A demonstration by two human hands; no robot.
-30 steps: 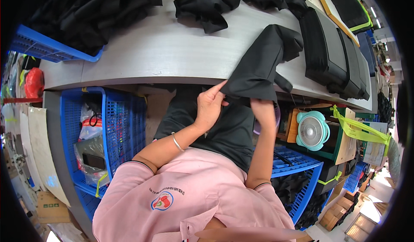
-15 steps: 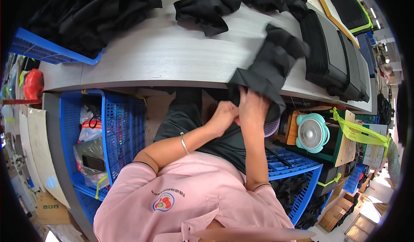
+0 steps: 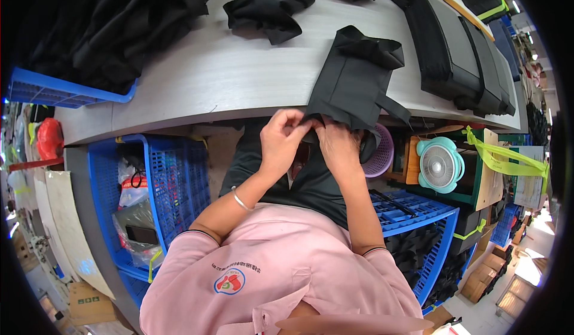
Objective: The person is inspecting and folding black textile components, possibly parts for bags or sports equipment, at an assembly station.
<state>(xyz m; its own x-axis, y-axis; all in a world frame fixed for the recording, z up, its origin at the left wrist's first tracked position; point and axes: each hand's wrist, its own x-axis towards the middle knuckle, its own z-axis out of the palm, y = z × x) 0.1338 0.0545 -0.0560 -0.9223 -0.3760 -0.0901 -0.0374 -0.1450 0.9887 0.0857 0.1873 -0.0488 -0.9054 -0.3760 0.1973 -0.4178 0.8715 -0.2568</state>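
Note:
A black fabric bag (image 3: 353, 78) with a strap (image 3: 393, 108) lies over the table's near edge, its lower end hanging toward my lap. My left hand (image 3: 282, 139) pinches the near left corner of the cloth, thumb and fingers pressed together. Close beside it, my right hand (image 3: 338, 147) grips the bag's near edge; some of its fingers are hidden under the fabric. The two hands almost meet at the cloth.
Black fabric heaps (image 3: 263, 9) lie across the back of the table (image 3: 197, 78). Stacked black padded panels (image 3: 454, 60) stand at right. Below are blue crates (image 3: 179, 185), a purple basket (image 3: 379, 153), a teal fan (image 3: 440, 164) and a blue rack (image 3: 412, 215).
The bag, blurred in motion before, now rests flatter on the table edge. My left hand has moved from beside my right wrist up to the cloth's corner. The view has shifted slightly.

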